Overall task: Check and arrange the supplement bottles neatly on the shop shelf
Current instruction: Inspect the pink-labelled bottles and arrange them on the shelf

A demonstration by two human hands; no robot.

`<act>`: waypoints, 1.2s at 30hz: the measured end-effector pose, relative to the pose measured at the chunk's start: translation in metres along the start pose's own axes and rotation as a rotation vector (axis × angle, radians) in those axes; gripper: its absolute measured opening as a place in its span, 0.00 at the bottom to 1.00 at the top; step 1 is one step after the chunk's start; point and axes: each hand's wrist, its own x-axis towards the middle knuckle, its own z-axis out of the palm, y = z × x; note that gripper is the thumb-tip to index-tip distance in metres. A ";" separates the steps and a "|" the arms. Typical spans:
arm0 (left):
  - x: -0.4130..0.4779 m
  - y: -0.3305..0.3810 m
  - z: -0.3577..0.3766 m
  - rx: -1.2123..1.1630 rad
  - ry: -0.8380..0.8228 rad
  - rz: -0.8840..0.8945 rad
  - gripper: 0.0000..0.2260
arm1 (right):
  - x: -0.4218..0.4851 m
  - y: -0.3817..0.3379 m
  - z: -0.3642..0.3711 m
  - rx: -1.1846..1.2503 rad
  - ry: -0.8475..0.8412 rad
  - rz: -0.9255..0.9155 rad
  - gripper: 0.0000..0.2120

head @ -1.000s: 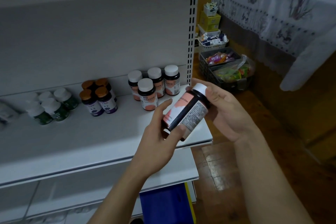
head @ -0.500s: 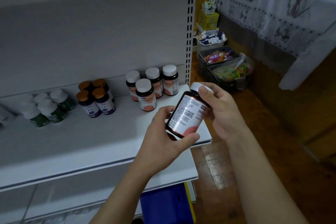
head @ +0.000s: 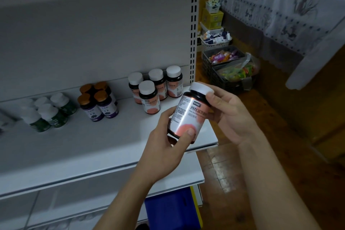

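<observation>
Open room was seen across the front of the white metal shelf board (head: 84, 145); its back was blocked by white-capped pink-label bottles (head: 149, 99), bronze-capped purple-label bottles (head: 106, 106) and white-capped green bottles (head: 52, 115).

One wide-angle view only, from your head, facing forward and down, white metal shop shelf (head: 84, 145) near on the left, brown wooden floor (head: 218, 173) on the right, dark white-capped bottle (head: 186, 117) close at centre.

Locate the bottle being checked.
Head view, centre-right: pink-label bottle tilted between left hand and right hand, just right of the four matching bottles on the shelf.
</observation>
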 end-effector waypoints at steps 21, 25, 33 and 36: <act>-0.002 -0.013 0.001 0.119 0.036 0.029 0.31 | -0.013 -0.009 0.017 -0.371 -0.190 -0.083 0.22; -0.004 -0.014 0.002 0.102 0.054 0.005 0.26 | -0.007 -0.003 0.019 -0.322 -0.002 0.009 0.22; 0.003 -0.043 -0.002 0.262 0.146 -0.032 0.32 | -0.004 0.002 0.027 -0.681 0.057 0.082 0.16; 0.011 -0.051 -0.006 0.290 0.168 -0.072 0.33 | 0.002 0.010 0.037 -0.813 0.102 0.041 0.18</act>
